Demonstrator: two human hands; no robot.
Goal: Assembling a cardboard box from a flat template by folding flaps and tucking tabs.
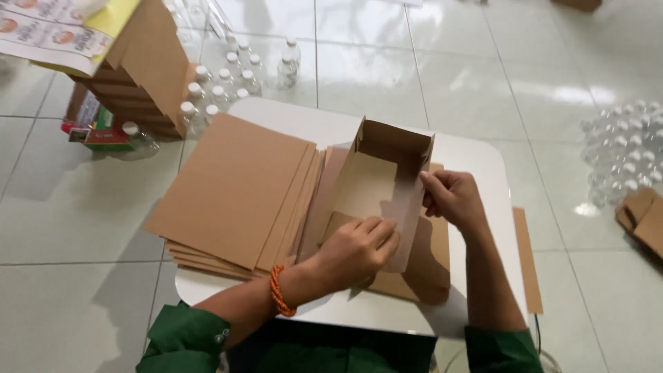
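Nearest: left hand (356,250), orange bead bracelet (279,291) at the wrist, fingers curled flat onto a bottom flap of the half-formed cardboard box (376,181). It presses rather than pinches; nothing is enclosed in it.

Right hand (450,197) grips the box's right side wall, thumb one side, fingers the other, closed on the panel's upper edge.

The box sits mid-table on the small white table (476,155), far end wall upright, near end open and unfolded.

Risks, as judged:
- Side wall is held at one edge only; if the left hand pushes the flap hard, the wall may bow or crease off its score line.
- The flap under the left palm may spring back up if pressure eases.
- Stack of flat cardboard blanks (238,193) touches the box's left side and overhangs the table's left edge; a nudge could slide sheets to the floor.

Farther: clear plastic bottles with white caps (228,79) stand on the floor tiles beyond the table; more bottles (625,148) lie bunched at far right.
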